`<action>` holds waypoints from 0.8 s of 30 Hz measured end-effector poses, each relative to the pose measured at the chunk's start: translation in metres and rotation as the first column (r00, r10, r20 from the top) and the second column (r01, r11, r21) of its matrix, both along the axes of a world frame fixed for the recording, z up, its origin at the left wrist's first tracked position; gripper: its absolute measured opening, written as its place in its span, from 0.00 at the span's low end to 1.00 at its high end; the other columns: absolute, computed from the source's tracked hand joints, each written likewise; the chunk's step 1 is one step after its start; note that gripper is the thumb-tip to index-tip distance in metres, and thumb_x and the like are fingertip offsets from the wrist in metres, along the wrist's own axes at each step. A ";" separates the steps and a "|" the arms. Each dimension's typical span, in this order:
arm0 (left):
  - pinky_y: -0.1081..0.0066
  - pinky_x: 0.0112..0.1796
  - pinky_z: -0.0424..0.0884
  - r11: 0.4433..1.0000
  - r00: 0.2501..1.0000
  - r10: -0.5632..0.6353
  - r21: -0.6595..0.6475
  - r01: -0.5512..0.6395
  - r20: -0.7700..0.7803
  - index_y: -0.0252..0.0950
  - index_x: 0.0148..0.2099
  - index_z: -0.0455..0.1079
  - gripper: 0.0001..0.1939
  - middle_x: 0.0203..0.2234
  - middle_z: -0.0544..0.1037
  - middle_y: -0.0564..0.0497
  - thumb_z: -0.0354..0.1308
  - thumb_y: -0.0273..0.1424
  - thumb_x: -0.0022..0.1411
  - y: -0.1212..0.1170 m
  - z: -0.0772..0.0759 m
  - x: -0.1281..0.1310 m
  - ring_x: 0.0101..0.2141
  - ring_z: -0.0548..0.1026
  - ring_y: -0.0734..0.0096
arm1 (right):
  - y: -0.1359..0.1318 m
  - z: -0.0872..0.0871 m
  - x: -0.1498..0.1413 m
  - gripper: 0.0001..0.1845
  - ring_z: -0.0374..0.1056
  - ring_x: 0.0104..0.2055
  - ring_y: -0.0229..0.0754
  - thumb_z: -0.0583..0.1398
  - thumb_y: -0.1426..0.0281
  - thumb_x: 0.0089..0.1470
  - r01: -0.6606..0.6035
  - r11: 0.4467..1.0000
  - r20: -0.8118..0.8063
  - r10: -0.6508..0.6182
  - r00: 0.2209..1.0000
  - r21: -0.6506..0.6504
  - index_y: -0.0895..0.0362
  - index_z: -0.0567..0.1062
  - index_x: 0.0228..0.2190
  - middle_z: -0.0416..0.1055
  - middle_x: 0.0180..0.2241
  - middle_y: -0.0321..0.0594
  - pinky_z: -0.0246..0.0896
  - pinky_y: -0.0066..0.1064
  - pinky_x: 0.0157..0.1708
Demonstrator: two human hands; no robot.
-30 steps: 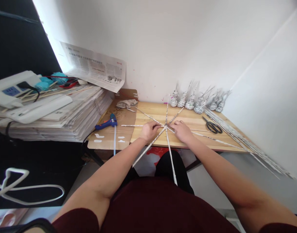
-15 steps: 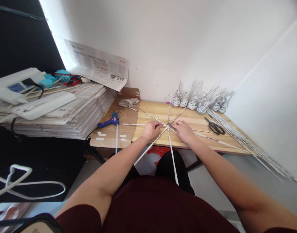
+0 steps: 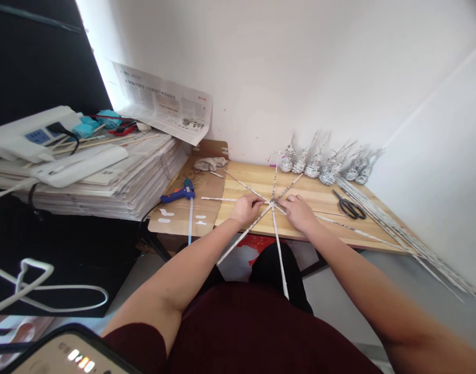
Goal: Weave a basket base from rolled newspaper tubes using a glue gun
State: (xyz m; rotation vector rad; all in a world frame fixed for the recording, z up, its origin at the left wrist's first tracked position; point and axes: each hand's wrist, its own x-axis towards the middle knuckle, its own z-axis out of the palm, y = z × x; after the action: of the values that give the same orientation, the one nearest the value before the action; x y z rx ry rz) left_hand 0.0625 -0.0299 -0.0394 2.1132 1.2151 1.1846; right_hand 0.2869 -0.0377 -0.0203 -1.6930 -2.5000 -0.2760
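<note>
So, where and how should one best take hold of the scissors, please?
Probably by the black handle loops, with the right hand, from above and the near side: the scissors lie flat, loops toward the near right, blades pointing away leftward, and the paper-stick bundle runs along their right.

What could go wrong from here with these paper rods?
Two of the crossed paper rods stick out past the front of the table, so a knee might knock them askew. The left hand and right hand are both close to where the rods cross; a slip there could shift them. The glue stick in the glue gun reaches close to the left forearm, which might brush it.
</note>
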 end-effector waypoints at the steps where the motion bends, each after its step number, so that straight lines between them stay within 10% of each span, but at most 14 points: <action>1: 0.72 0.43 0.72 1.000 1.000 -0.002 0.000 0.002 -0.001 0.39 0.39 0.78 0.07 0.36 0.82 0.51 0.58 0.28 0.63 0.000 0.000 0.000 0.38 0.78 0.69 | 0.000 0.000 0.000 0.25 0.58 0.41 0.49 0.50 0.75 0.63 0.000 1.000 -0.001 0.000 1.000 0.001 0.49 0.72 0.58 0.70 0.38 0.47 0.52 0.33 0.42; 24: 0.70 0.46 0.72 1.000 1.000 -0.003 -0.007 0.003 0.006 0.38 0.39 0.78 0.07 0.36 0.82 0.51 0.58 0.26 0.63 -0.002 0.001 0.001 0.39 0.78 0.68 | -0.003 0.004 -0.002 0.26 0.58 0.40 0.48 0.50 0.76 0.63 -0.001 1.000 0.012 0.001 1.000 0.009 0.49 0.72 0.58 0.70 0.38 0.48 0.52 0.33 0.40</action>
State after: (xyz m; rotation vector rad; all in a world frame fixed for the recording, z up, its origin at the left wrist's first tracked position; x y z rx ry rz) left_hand 0.0635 -0.0320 -0.0380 2.1047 1.2115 1.1831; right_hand 0.2850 -0.0406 -0.0165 -1.6913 -2.5043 -0.2983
